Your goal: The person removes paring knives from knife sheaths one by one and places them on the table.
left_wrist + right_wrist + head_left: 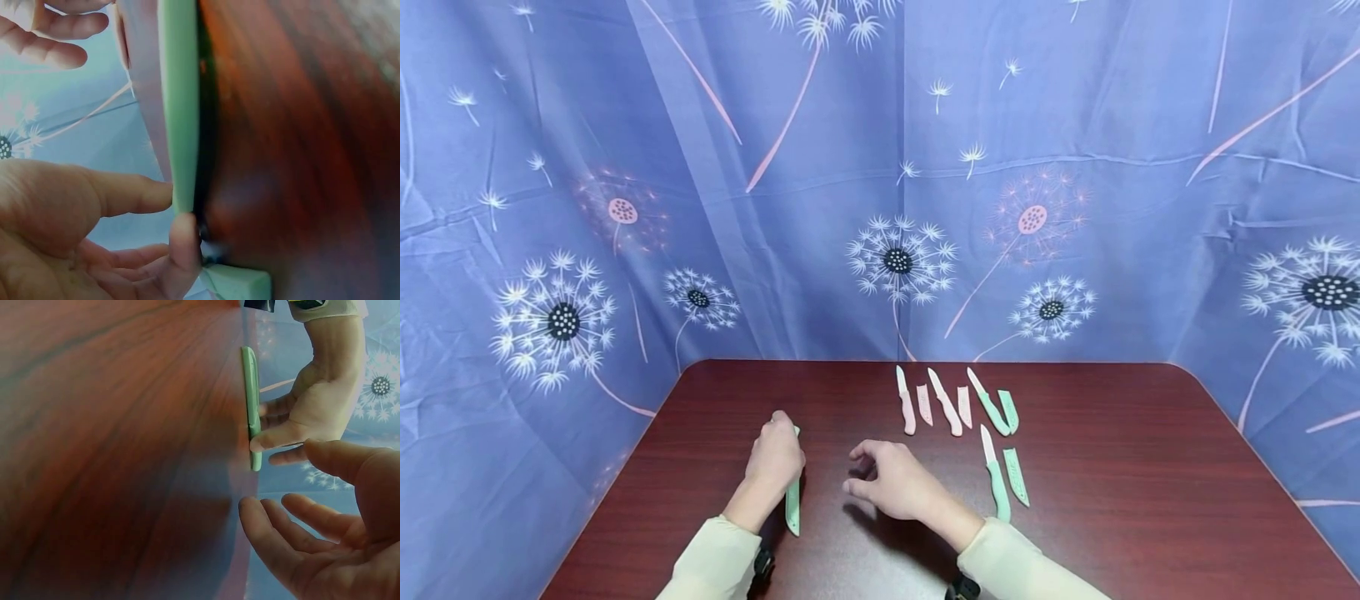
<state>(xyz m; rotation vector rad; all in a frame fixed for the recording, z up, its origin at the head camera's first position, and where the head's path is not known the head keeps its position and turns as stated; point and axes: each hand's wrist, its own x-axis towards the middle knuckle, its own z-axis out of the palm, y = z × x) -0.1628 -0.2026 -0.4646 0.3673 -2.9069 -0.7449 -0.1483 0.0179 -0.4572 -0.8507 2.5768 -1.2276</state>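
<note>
Pinching the sheathed green paring knife (793, 507) left of lower centre in the head view, the left hand (775, 456) could let it pivot on the tabletop (1112, 500) if its fingers slackened, while the right hand (892, 481) hovers nearby, fingers apart, holding nothing.

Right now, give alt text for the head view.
A left hand holds a covered green knife on a brown table; the right hand is empty. Four bare knives lie farther right, each beside a cover.
</note>
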